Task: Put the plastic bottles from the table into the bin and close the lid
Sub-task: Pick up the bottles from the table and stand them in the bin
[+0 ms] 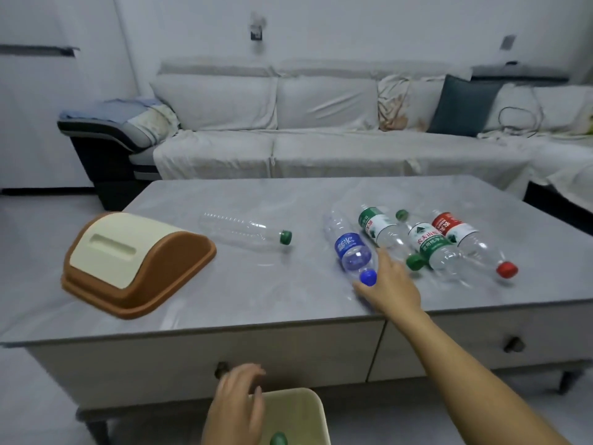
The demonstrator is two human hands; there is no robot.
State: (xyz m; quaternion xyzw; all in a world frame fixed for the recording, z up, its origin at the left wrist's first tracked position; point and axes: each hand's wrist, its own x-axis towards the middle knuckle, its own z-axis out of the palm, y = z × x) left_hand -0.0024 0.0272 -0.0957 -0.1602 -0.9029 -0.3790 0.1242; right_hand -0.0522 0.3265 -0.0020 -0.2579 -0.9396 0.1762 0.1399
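Head cam, right hand (pixel 393 284) outstretched, grip open by blue-cap bottle (pixel 351 248), left hand (pixel 237 403) open over bin (pixel 316 412)

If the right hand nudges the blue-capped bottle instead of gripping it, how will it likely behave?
The blue-capped bottle lies on its side on the smooth table, so it will probably roll. It looks empty and clear, so likely very light and easy to dent. The right hand is open beside its cap; a sideways brush could send it toward the neighbouring bottles.

Bin (pixel 316 412) under my left hand (pixel 236 409) cut off by bottom edge; green cap (pixel 278 439) inside, bottle body unseen. Left hand blurred. My right hand (pixel 393 284) hides part of a bottle (pixel 378 228).
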